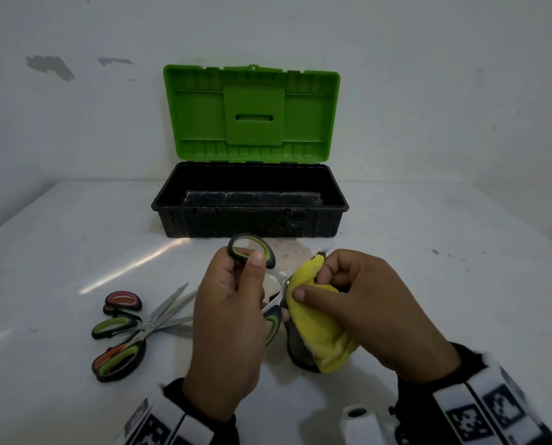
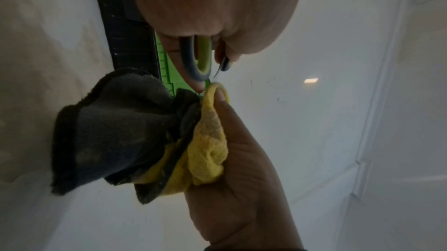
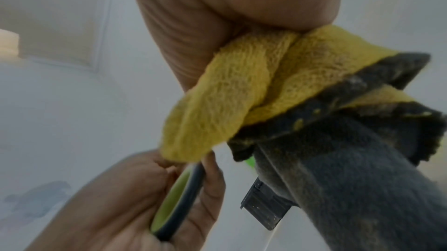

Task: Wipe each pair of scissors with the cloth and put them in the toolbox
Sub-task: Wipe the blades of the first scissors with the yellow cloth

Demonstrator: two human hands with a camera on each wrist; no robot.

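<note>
No readable writing. Left hand [image 1: 228, 319] grips green-handled scissors [image 1: 270, 281] by the handles; right hand [image 1: 369, 311] pinches yellow cloth [image 1: 319, 329] around blades, probably. Open toolbox [image 1: 250, 207] far centre.

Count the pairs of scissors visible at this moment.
3: one held in the left hand, its blades in the cloth; two crossed on the table at left, pink-handled and green-handled. Toolbox looks empty.

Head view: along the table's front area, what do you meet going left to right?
Pile of scissors on the table → left hand gripping the green-handled scissors → yellow cloth → right hand holding that cloth.
</note>
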